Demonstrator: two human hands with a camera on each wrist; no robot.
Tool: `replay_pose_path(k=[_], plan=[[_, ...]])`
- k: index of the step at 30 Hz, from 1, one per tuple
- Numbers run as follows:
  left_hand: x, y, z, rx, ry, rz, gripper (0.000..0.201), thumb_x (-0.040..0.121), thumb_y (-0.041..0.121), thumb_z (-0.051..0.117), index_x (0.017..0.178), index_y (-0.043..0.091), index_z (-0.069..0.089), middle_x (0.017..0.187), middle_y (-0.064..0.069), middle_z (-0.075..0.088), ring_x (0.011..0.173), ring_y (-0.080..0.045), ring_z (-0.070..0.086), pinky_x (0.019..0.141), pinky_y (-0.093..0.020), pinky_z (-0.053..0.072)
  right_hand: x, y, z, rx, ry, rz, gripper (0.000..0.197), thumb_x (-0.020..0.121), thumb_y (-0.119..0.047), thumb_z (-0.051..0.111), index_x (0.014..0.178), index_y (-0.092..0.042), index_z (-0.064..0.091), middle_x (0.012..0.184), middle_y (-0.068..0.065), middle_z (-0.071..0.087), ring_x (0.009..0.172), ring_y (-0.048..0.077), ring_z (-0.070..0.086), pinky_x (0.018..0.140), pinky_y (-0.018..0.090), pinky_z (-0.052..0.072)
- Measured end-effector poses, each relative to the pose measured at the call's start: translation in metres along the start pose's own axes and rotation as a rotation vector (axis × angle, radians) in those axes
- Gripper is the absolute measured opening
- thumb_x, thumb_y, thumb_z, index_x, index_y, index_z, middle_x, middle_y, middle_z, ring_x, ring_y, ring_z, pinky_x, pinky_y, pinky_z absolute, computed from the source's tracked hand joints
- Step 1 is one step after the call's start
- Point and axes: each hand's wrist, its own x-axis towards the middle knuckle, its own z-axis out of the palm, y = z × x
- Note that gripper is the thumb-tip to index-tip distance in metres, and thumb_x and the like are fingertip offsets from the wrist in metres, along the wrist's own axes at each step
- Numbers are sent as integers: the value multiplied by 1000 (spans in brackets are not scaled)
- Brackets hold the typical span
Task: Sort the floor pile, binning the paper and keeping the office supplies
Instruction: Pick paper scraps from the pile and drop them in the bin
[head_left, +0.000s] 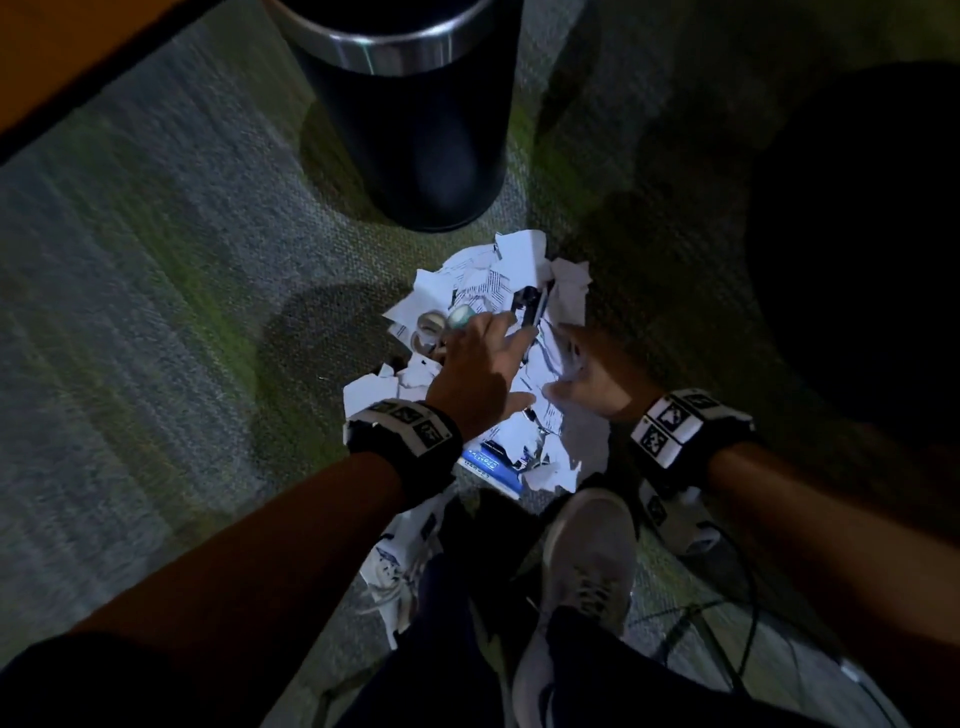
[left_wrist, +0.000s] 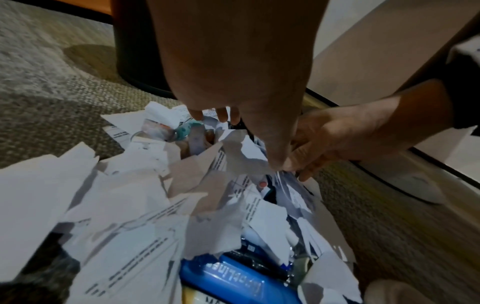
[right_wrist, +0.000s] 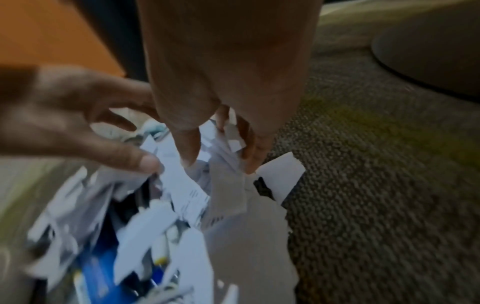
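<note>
Head view showed the pile of torn paper (head_left: 498, 364) lying on the carpet (head_left: 156, 291) just in front of the dark bin (head_left: 410, 119). The left hand (head_left: 478, 364) hovered over it with fingers spread, grasping nothing; the right hand (head_left: 597, 374) pinched paper scraps (right_wrist: 228, 144) between thumb and fingers.

White printed paper scraps (head_left: 524, 270), black bin (head_left: 415, 130) (silver-banded), blue box (left_wrist: 228, 277).
</note>
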Motion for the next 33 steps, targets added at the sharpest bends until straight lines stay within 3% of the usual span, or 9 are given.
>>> replay_pose_path(k=[5, 8, 10, 13, 16, 20, 26, 29, 33], plan=[[15, 12, 8, 28, 15, 199, 74, 71, 33, 81, 134, 12, 48, 138, -16, 47, 126, -36, 43, 96, -50, 46, -6, 16, -17, 325, 111, 115, 87, 74, -14, 84, 146, -8, 36, 138, 5, 52, 122, 21, 54, 99, 37, 47], [26, 29, 15, 99, -171, 252, 80, 75, 41, 77, 139, 10, 40, 146, -20, 36, 138, -40, 29, 105, -55, 40, -2, 50, -19, 163, 83, 161, 91, 52, -61, 86, 126, -15, 57, 118, 3, 65, 105, 20, 65, 89, 38, 54], [34, 39, 17, 193, -246, 273, 87, 72, 48, 77, 141, 12, 37, 145, -21, 35, 137, -44, 26, 106, -56, 37, -4, 73, -11, 11, 19, 166, 111, 38, -86, 72, 129, -26, 53, 128, 3, 57, 114, 23, 58, 93, 43, 51], [39, 50, 14, 301, -278, 268, 98, 66, 45, 80, 147, 20, 31, 150, -23, 30, 132, -45, 30, 103, -55, 36, -31, 61, 8, -155, -70, 135, 116, 35, -77, 78, 134, -33, 39, 140, 11, 40, 126, 36, 42, 97, 52, 45], [42, 59, 10, 389, -360, 231, 58, 78, 27, 74, 131, 13, 55, 144, -18, 42, 131, -41, 31, 104, -55, 34, -45, 47, 38, -424, -131, 115, 130, 42, -71, 75, 148, -14, 24, 145, 21, 31, 128, 44, 33, 100, 54, 42], [43, 62, 6, 362, -340, 273, 24, 88, 8, 53, 108, 11, 67, 121, -11, 56, 117, -33, 45, 87, -44, 44, -44, 27, 54, -608, 0, 75, 83, 66, -31, 74, 137, -5, 40, 128, 23, 46, 110, 43, 45, 90, 51, 45], [47, 53, 1, 234, -240, 269, 34, 94, -4, 39, 113, 10, 64, 118, -10, 59, 116, -28, 50, 90, -33, 41, -46, 23, 45, -328, 92, 117, 27, 75, -21, 60, 94, -5, 71, 100, 19, 64, 93, 39, 62, 79, 43, 53], [45, 40, -5, 53, -65, 277, 29, 87, -3, 50, 102, 11, 70, 104, -7, 66, 103, -26, 57, 84, -29, 43, -47, 14, 14, -23, 58, 65, 39, 83, -12, 65, 122, -12, 67, 93, 17, 67, 88, 34, 65, 72, 38, 50], [29, 20, -16, -249, 72, 95, 16, 94, 15, 55, 96, 9, 70, 87, -4, 67, 74, -16, 61, 69, -35, 56, -29, 18, -19, 124, 87, 92, 45, 81, -10, 77, 123, -1, 64, 97, 10, 61, 91, 16, 55, 65, 9, 37]])
